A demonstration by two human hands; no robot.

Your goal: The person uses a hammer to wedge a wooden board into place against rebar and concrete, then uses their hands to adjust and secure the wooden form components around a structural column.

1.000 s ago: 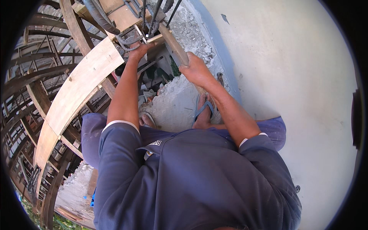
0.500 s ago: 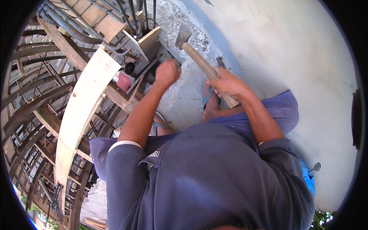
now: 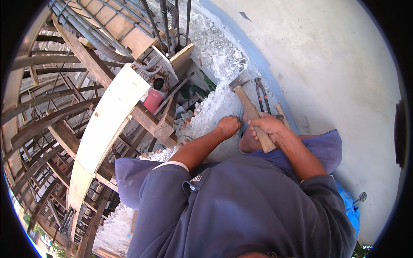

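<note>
My right hand (image 3: 269, 125) is wrapped round the wooden handle of a hammer (image 3: 248, 102), near its lower end. The hammer's metal head points away from me, over the concrete ledge. My left hand (image 3: 229, 127) is a closed fist just left of the hammer handle and apart from it; what it holds, if anything, is hidden. A pair of pincers (image 3: 262, 95) with orange-marked handles lies beyond my right hand, beside the wall. Next to it lies another tool with a wooden part (image 3: 282, 113), partly covered by my right hand.
A smooth wall (image 3: 335, 64) rises on the right. The ledge has a broken concrete edge (image 3: 208, 105). To the left are a long plywood board (image 3: 109, 116), timber framing (image 3: 148, 120) and steel bars (image 3: 97, 38). Below, a person in a red top (image 3: 153, 100) is among the timbers.
The hammer and my right hand have come down closer to my body. My left fist has moved right and lower, close to the hammer handle. The pincers now show fully as the view shifted.
</note>
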